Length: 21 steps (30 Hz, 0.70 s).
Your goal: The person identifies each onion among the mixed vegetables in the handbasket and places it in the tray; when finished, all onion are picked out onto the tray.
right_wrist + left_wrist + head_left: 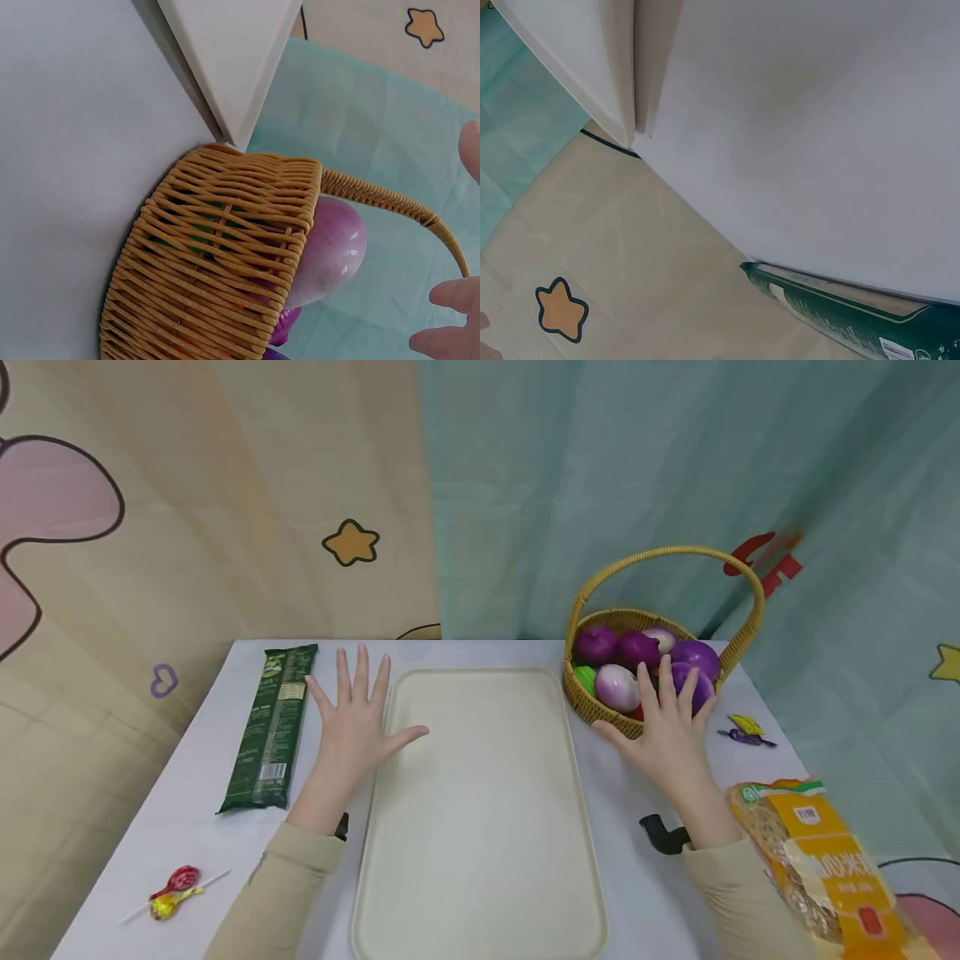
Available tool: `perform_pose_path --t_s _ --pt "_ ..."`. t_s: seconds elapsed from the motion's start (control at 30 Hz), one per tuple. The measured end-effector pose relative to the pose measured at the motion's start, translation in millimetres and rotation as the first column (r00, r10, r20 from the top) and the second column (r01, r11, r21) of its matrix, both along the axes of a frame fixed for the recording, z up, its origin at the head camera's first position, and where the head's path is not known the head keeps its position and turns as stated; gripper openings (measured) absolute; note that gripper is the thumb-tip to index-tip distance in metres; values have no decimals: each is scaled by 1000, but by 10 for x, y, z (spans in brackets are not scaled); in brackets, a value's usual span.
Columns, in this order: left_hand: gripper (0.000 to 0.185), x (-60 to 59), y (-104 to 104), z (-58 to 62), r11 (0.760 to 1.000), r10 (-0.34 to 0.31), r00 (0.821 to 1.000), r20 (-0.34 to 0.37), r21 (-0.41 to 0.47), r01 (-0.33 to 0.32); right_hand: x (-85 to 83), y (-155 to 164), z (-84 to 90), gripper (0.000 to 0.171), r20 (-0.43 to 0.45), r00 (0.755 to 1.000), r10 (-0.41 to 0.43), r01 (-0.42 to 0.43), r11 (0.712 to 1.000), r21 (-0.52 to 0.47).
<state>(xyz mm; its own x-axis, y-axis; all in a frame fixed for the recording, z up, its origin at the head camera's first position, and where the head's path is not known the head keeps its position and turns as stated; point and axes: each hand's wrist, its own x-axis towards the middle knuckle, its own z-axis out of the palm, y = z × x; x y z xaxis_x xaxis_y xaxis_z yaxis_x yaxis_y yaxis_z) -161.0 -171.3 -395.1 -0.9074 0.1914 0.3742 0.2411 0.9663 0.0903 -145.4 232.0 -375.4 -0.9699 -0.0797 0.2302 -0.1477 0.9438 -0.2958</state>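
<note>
My left hand (pixel 358 718) lies flat with fingers spread on the white table, its thumb reaching onto the left rim of a cream tray (pixel 480 827). My right hand (pixel 667 727) is open with straight fingers against the near side of a wicker basket (pixel 600 703). The basket holds purple onions (pixel 637 647), a pale onion (pixel 617 687) and a green piece (pixel 585 678). In the right wrist view the woven basket (pixel 217 277) fills the frame, a purple onion (pixel 334 244) bulges over its rim, and my fingertips (pixel 450 296) show at the right edge.
A dark green noodle packet (pixel 272 727) lies left of my left hand, also seen as the packet (pixel 855 319). A lollipop (pixel 174 890) sits at the near left. Candy wrappers (pixel 744 731) and an orange bag (pixel 821 860) lie at the right. Curtains hang behind the table.
</note>
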Motion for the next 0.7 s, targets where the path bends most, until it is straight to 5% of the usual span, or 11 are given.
perform_pose_path --t_s 0.27,0.57,0.7 --pt "117 -19 -29 -3 1000 10 1000 -14 13 -9 -55 29 21 105 -3 1000 -6 6 1000 -23" --pt "112 -76 -119 -22 997 51 998 39 59 -53 -164 -6 47 100 -21 1000 -1 -1 994 -107" --pt "103 -38 -153 -87 992 49 991 124 113 -64 -210 -18 -10 94 7 1000 -7 8 988 -152"
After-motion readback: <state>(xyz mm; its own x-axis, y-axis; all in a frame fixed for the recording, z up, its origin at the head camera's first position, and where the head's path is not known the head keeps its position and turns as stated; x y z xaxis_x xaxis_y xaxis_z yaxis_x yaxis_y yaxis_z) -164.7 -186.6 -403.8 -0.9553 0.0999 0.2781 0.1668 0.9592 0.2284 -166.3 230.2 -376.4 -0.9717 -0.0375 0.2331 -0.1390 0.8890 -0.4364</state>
